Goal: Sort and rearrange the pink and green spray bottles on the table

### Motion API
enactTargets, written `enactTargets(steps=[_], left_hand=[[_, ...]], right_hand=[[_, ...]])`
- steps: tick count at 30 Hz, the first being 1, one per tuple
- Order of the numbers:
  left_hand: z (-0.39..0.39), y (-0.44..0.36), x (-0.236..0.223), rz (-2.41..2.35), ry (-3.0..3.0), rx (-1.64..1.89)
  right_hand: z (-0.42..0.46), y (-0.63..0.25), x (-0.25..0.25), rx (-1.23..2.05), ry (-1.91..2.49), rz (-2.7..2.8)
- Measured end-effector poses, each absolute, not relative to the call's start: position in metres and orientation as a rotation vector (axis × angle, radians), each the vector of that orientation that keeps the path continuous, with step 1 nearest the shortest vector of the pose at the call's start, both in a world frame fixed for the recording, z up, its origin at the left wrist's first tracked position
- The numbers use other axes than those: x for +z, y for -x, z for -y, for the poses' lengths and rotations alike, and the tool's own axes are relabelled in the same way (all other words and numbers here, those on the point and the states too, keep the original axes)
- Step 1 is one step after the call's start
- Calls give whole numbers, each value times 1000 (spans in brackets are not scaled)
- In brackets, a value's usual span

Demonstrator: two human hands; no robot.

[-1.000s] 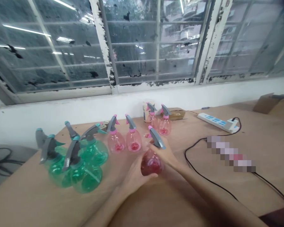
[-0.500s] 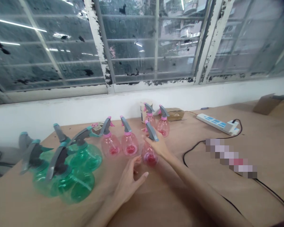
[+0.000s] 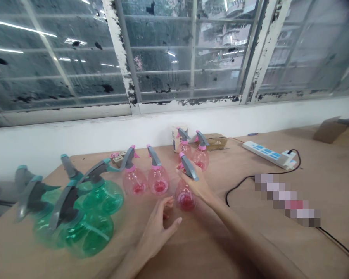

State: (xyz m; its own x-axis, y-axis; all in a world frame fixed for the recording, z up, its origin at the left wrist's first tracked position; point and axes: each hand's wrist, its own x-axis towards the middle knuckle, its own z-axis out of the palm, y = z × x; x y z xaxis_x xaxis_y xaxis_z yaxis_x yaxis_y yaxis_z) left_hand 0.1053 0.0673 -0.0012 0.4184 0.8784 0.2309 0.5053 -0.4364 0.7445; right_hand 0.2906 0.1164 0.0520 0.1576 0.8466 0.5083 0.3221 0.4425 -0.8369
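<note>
My right hand (image 3: 198,183) is wrapped round the neck of a pink spray bottle (image 3: 186,199) with a grey trigger head; its fingertips show on the far side. The bottle stands about upright, at or just above the table. My left hand (image 3: 159,223) is beside it, fingers curved and apart, with nothing in it. Left of the held bottle stand two more pink spray bottles, one (image 3: 158,182) nearer and one (image 3: 134,182) farther left. Behind it are two others, a right one (image 3: 201,158) and a left one (image 3: 185,148) partly hidden.
Several green spray bottles (image 3: 90,236) stand at the left of the wooden table (image 3: 203,252). A white power strip (image 3: 261,152) with a black cable lies at the right. A cardboard piece (image 3: 216,141) and a white tub (image 3: 175,138) are by the wall; a cardboard box (image 3: 327,131) sits far right.
My right hand and the pink spray bottle it holds have shifted slightly nearer to me. The left hand keeps its open shape beside it. The view has moved a little.
</note>
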Motion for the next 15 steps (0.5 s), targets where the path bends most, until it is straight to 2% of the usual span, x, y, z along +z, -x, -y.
enactTargets(steps=[15], left_hand=[[-67,-104,-5,-1170,-2089,788]], right_hand=[[-95,-311,45,653,1130,1424]])
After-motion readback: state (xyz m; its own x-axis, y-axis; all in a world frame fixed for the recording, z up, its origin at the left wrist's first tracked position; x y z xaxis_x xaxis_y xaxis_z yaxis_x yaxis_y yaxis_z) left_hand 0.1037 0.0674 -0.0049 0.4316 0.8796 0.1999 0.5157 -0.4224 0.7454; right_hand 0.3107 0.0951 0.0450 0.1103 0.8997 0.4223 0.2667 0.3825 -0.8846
